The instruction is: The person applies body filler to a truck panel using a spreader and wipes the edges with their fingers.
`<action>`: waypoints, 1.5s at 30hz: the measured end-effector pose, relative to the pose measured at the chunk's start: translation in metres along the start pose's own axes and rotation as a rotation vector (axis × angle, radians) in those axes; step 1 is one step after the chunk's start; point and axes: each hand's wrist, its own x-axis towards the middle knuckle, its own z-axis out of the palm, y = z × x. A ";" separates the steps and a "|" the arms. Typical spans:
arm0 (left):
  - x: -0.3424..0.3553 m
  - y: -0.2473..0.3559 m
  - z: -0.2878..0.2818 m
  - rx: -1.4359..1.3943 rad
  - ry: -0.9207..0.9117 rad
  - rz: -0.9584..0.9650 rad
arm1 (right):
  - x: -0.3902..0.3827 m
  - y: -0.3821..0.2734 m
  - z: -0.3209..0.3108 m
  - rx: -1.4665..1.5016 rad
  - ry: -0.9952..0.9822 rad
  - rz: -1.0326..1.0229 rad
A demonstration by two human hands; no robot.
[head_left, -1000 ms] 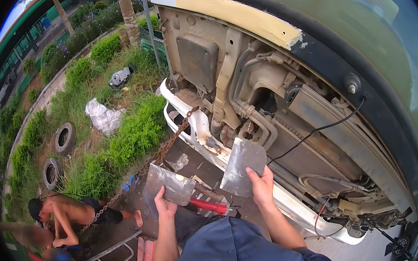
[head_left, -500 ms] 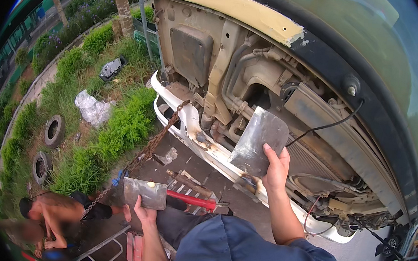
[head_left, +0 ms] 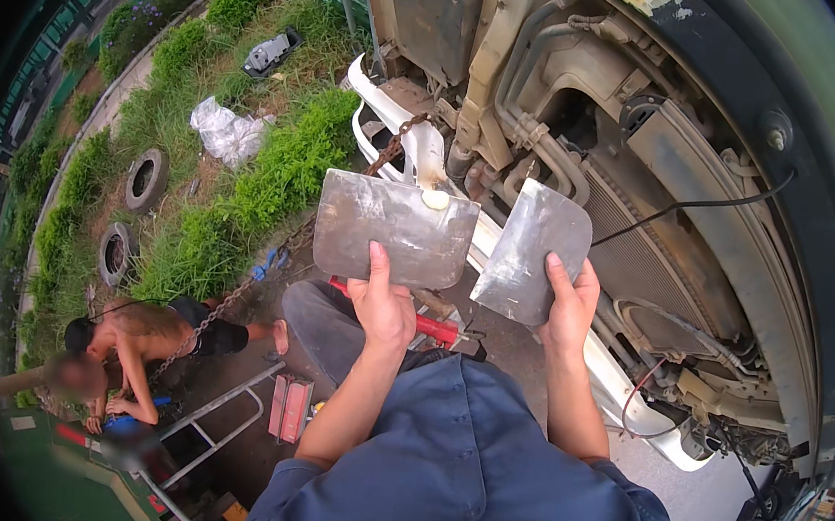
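My left hand grips a flat grey metal plate, thumb on its face, with a small pale round spot at the top edge. In my right hand is a second scuffed metal plate with rounded corners, held just right of the first with a narrow gap between them. Behind both plates lie a white bumper and the exposed underside of a vehicle, with pipes and a radiator. A rusty chain runs diagonally past the left plate.
A crouching person works at the lower left beside a metal frame and red toolbox. A red cylindrical tool lies below the plates. Two tyres and white plastic lie on grass. Cables hang at the right.
My left hand has risen and moved right, bringing its plate up level with the other. The right plate has shifted slightly. The view has also shifted, with the vehicle sitting higher in frame.
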 end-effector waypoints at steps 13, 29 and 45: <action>-0.045 -0.001 0.027 0.013 -0.275 0.070 | -0.009 0.012 -0.006 0.151 -0.022 0.097; -0.078 -0.002 0.021 0.410 -0.401 0.365 | -0.026 0.013 0.019 0.386 -0.136 0.225; -0.033 0.045 0.036 0.249 -0.259 -0.100 | -0.019 -0.014 -0.007 0.126 0.073 -0.278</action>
